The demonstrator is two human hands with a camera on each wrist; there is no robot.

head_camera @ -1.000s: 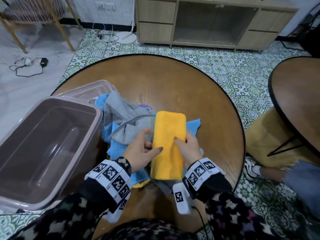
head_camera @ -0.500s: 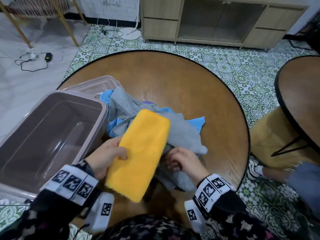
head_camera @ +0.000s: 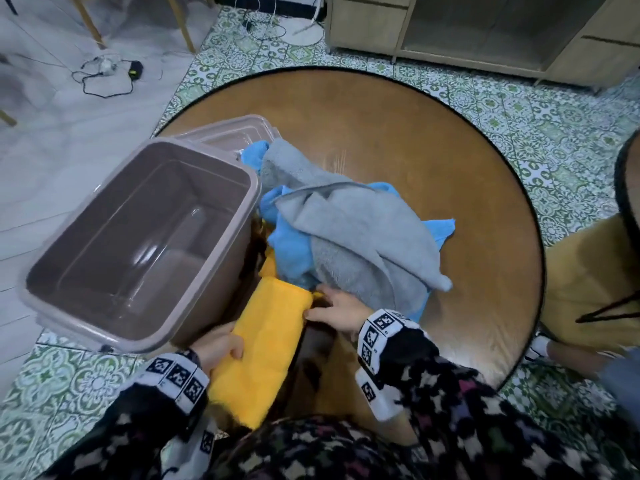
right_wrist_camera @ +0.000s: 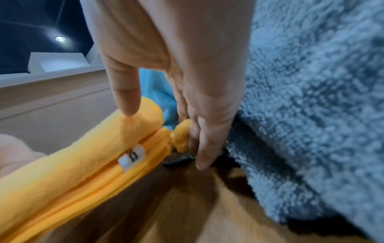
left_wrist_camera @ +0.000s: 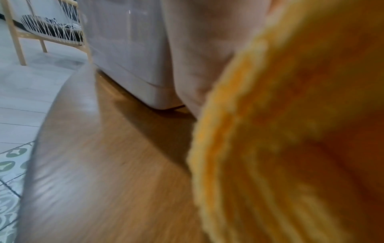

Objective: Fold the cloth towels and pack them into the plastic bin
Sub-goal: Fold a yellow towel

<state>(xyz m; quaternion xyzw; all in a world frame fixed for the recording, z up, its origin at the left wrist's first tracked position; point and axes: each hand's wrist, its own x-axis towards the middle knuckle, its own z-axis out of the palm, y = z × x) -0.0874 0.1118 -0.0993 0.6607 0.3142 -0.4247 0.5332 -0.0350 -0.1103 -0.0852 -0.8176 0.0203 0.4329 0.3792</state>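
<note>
The folded yellow towel hangs low at the table's near edge, right beside the empty taupe plastic bin. My left hand grips the towel's left edge, fingers curled over the top. My right hand holds its far right corner, thumb on top and fingers against a loose yellow tip. A grey towel lies crumpled over blue towels just beyond my right hand.
The bin's lid lies behind the bin on the round wooden table. A second table, a mustard stool and a person's shoe are at the right. Cables lie on the floor far left.
The yellow towel has come down and left, from over the pile to beside the bin's near wall. My right hand left the grey towel and took the yellow towel's far corner.
</note>
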